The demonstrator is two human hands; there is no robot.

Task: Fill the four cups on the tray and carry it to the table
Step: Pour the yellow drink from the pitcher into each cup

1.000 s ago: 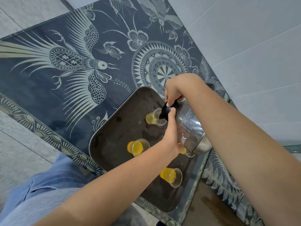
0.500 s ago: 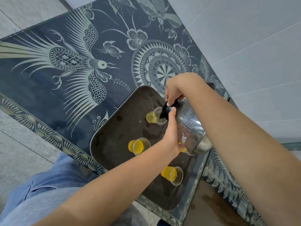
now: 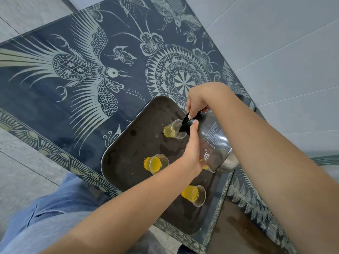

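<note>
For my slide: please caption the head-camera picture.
Left hand and right hand tilt a steel flask, its spout in the far cup on the dark tray.

Dark tray (image 3: 124,154) on patterned table (image 3: 55,110)

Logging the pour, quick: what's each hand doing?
Left hand: grips the shiny cylindrical steel flask by its body.
Right hand: grips that flask at its black top.

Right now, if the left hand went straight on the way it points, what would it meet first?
The left hand would likely meet the right hand atop the flask; depth unclear.
</note>
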